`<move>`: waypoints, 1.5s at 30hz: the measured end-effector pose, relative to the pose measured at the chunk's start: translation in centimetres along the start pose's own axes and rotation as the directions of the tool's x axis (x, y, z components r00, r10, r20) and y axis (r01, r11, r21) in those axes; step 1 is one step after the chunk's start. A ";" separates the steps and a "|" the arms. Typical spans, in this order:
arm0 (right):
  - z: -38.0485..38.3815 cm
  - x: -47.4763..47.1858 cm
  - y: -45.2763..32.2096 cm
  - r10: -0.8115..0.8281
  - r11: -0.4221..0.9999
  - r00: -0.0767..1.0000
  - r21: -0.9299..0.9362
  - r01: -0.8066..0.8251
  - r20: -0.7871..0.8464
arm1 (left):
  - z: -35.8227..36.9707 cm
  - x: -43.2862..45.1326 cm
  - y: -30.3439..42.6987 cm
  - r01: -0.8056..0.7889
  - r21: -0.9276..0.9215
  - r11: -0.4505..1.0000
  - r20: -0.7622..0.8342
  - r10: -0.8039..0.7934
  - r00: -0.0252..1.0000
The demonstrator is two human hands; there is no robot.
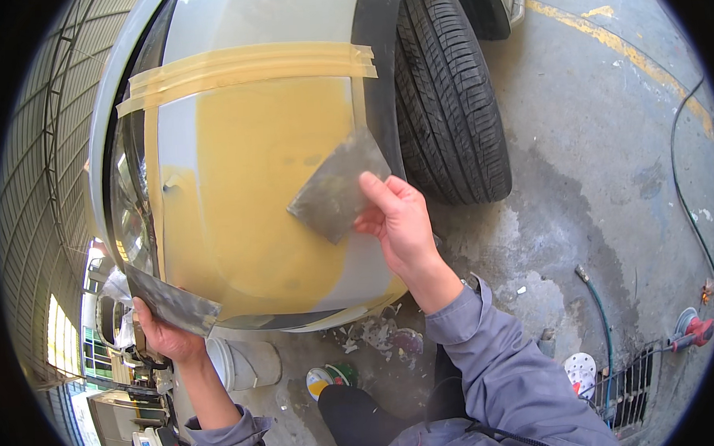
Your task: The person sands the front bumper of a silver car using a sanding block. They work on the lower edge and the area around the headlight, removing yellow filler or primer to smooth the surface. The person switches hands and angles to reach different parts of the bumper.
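Note:
Before me is a car fender (260, 185), its middle coated in smooth yellow body filler with grey edges. Masking tape (248, 66) runs across its top and down both sides. My right hand (399, 221) pinches one edge of a square grey putty spreader (337, 188), which lies over the right part of the yellow area; whether it touches cannot be told. Between thumb and fingers, my left hand (168, 336) grips a second grey spreader (172, 300) at the fender's lower left, beside the headlight (132, 197).
A black tyre (453, 99) stands right of the fender. Below are a white bucket (249, 362) and an open green can (334, 376) with yellow contents. Hoses (600, 314), a red sander (693, 331), a perforated white disc (580, 371) and a floor grate (630, 384) lie at right.

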State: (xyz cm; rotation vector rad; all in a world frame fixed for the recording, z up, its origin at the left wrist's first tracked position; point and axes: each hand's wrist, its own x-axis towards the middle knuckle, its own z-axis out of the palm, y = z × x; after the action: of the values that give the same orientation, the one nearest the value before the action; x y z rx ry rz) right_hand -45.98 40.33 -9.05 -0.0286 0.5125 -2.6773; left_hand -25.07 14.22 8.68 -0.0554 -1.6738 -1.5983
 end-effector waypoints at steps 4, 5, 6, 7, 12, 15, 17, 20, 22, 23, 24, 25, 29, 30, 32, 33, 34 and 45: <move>-0.3 0.4 -0.2 0.018 1.000 0.999 -0.013 -0.018 0.032 | 0.3 0.0 -0.2 -0.005 -0.018 1.000 -0.010 0.005 1.000; -0.9 0.2 0.5 0.044 0.999 0.999 -0.017 -0.043 0.027 | 0.4 0.0 -0.3 -0.006 -0.032 0.999 -0.013 0.005 1.000; -1.7 -0.6 1.3 0.118 0.991 0.989 0.048 -0.122 0.085 | -0.1 -0.1 -0.1 -0.005 -0.015 1.000 -0.010 0.005 1.000; -2.6 -1.0 2.1 0.160 0.972 0.971 0.144 -0.187 0.181 | -0.5 0.0 0.1 -0.004 0.002 1.000 -0.001 0.004 1.000; -2.1 -2.4 2.6 0.167 0.886 0.956 0.390 -0.252 0.239 | -0.1 -0.1 0.0 -0.022 0.090 0.996 -0.013 0.024 1.000; -2.4 -2.0 3.2 0.149 0.867 0.953 0.428 -0.254 0.264 | 0.9 -0.2 0.2 -0.040 0.075 0.996 -0.066 0.044 0.997; -2.8 -1.7 3.6 0.134 0.866 0.951 0.433 -0.249 0.279 | 0.4 0.0 0.5 -0.033 0.089 0.995 -0.020 0.035 0.999; -2.4 -1.5 3.5 0.125 0.863 0.951 0.442 -0.245 0.283 | 1.2 -0.1 0.7 -0.007 0.046 0.999 0.016 0.006 1.000; -2.1 -1.4 3.3 0.114 0.859 0.953 0.453 -0.237 0.282 | 0.9 -0.1 0.6 -0.008 0.070 0.998 0.032 0.005 0.999; -2.0 -1.1 3.4 0.102 0.857 0.953 0.461 -0.230 0.284 | 0.7 0.0 0.6 -0.008 0.082 0.997 0.039 0.005 0.999; -1.8 -0.8 3.3 0.088 0.856 0.954 0.468 -0.220 0.286 | 0.6 0.1 0.5 -0.040 0.105 0.994 -0.007 0.040 0.999; -1.6 -0.5 3.1 0.075 0.858 0.955 0.470 -0.208 0.287 | 0.5 0.2 0.6 -0.054 0.132 0.990 -0.002 0.054 0.999; -0.8 -0.1 2.3 0.050 0.861 0.959 0.474 -0.182 0.277 | 1.7 -0.2 0.3 -0.080 0.153 0.985 -0.065 0.091 0.994; -0.6 -0.1 2.1 0.047 0.862 0.961 0.475 -0.177 0.274 | 1.8 -0.2 0.4 -0.083 0.171 0.982 -0.070 0.097 0.993; -1.3 -0.1 2.6 0.059 0.863 0.965 0.472 -0.179 0.257 | 2.0 -0.2 0.4 -0.089 0.187 0.978 -0.066 0.103 0.993; -1.4 -0.1 2.8 0.066 0.865 0.966 0.467 -0.180 0.250 | 2.0 -0.3 0.5 -0.092 0.184 0.979 -0.061 0.105 0.993; -1.3 -0.1 2.9 0.071 0.862 0.964 0.471 -0.188 0.255 | 2.0 -0.3 0.5 -0.096 0.181 0.979 -0.055 0.107 0.993; -1.0 0.0 2.5 0.045 0.833 0.960 0.520 -0.189 0.276 | 4.0 -0.3 0.0 -0.126 0.173 0.977 -0.160 0.154 0.975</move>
State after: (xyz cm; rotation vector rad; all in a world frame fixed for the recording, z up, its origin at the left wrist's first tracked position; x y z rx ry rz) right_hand -45.06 38.58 -10.83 -0.1667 -0.3284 -2.5448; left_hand -26.87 17.77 9.04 0.0448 -1.6210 -1.3196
